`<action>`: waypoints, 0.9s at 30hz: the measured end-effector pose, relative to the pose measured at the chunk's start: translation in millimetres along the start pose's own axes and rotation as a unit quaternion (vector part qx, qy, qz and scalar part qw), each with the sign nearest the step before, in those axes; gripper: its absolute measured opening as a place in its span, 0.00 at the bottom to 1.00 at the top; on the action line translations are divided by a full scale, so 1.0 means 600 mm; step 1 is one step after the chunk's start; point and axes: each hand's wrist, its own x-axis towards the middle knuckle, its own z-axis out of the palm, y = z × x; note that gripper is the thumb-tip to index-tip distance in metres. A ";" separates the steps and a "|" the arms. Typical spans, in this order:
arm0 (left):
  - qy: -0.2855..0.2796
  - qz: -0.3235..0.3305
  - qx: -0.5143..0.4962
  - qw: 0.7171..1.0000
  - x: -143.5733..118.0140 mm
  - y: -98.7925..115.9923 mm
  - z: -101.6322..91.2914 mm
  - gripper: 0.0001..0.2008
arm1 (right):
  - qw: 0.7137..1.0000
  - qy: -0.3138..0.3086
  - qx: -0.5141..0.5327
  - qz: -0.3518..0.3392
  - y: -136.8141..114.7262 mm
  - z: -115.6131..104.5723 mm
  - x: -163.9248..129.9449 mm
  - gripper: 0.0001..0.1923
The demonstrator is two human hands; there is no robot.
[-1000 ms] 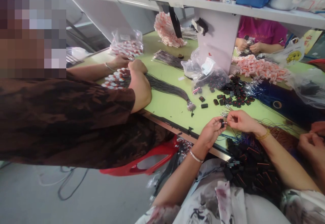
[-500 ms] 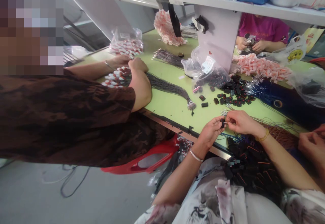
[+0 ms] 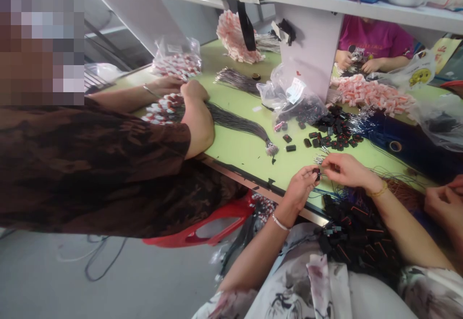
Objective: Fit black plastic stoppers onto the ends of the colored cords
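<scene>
My left hand (image 3: 301, 187) pinches a small black connector housing (image 3: 317, 174) between thumb and fingertips, just over the table's front edge. Close to its right, my right hand (image 3: 342, 169) has its fingers bent together beside several wires with silvery metal terminals (image 3: 320, 159). Whatever is between those fingertips is too small to make out. A thin wire shows at the housing's right side. Beyond both hands lies a pile of black connector housings (image 3: 334, 133), with a few loose ones to its left. More black parts (image 3: 358, 237) are heaped in front of my body.
At left, a co-worker's hands (image 3: 193, 92) rest by a dark wire bundle (image 3: 235, 121). Another person's hand (image 3: 446, 208) is at the right edge. A plastic bag (image 3: 292, 92) stands against the white post. A shelf (image 3: 307, 5) crosses above, and a red stool (image 3: 202, 227) is below.
My right hand has drawn slightly up and away from the housing, closer to the wire terminals. The housing stays in my left hand, turned a little.
</scene>
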 end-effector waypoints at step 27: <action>0.024 0.027 0.031 0.999 -0.007 -0.005 -0.001 0.17 | 0.939 -0.150 -0.226 0.210 0.076 -0.026 -0.009 0.07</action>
